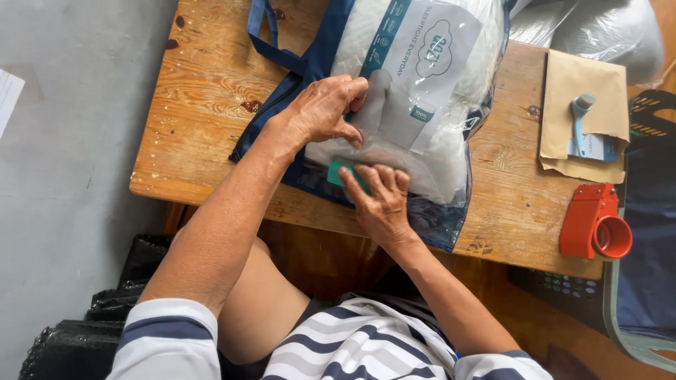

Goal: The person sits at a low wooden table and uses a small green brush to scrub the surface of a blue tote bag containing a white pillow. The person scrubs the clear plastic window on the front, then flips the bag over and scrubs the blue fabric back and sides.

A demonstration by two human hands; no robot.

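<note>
A clear plastic bag with dark blue trim (429, 105) lies on the wooden table (204, 91), holding a white pillow with a printed paper insert. My left hand (327, 109) pinches the clear plastic at the bag's near left side. Just below it, my right hand (380, 200) presses on the bag's near edge, fingers over a small teal tag (336, 171). Blue carry handles (267, 42) trail off to the left of the bag.
A brown envelope (584, 105) with a small blue-handled tool (579, 119) on it lies at the table's right. A red tape dispenser (595, 222) sits at the right front corner. Black plastic bags (105, 302) lie on the grey floor at lower left.
</note>
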